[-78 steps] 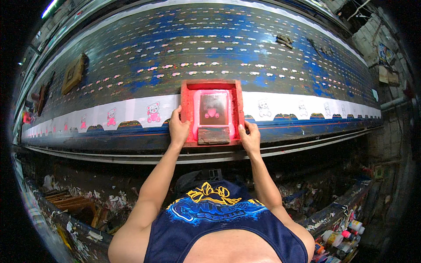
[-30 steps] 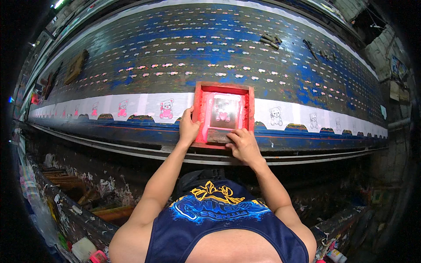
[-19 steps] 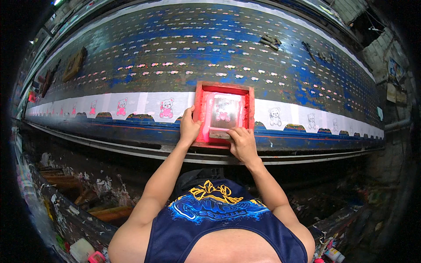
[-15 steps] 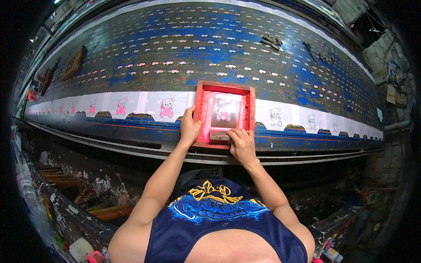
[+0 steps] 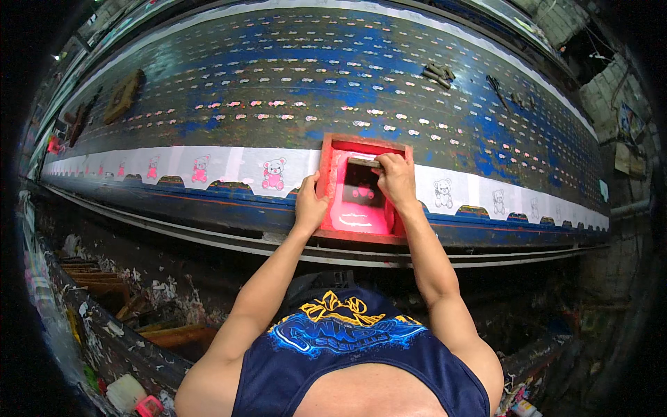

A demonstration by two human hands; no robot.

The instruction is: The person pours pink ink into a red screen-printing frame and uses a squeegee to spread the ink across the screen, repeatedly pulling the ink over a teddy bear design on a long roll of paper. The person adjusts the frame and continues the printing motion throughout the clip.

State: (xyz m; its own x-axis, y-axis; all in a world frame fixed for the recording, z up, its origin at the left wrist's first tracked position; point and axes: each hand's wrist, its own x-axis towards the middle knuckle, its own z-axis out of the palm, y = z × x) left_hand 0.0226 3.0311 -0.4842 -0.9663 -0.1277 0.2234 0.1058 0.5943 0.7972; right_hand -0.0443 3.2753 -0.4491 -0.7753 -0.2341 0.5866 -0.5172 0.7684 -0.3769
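Observation:
A red screen-printing frame (image 5: 358,238) lies over a white fabric strip (image 5: 240,158) along the near side of the long table. My left hand (image 5: 312,207) is closed on the frame's left side. Inside, at the far end of the screen, my right hand (image 5: 397,179) grips a squeegee (image 5: 362,163). Pink ink (image 5: 356,219) pools at the near end of the screen, and a small bear motif (image 5: 362,191) shows in the dark mesh. Left of the frame, a printed bear (image 5: 274,174) has pink fill; to the right, an outlined bear (image 5: 442,194) has none.
The worn blue-black table (image 5: 229,128) bears rows of small printed marks. A wooden block (image 5: 125,96) lies at far left; dark tools (image 5: 438,75) lie at far right. A metal rail (image 5: 278,257) runs along the near edge, with scraps (image 5: 167,288) littering below.
My right hand has pushed the squeegee from the near end of the screen to the far end. Pink ink now lies at the near end. My left hand stays on the frame.

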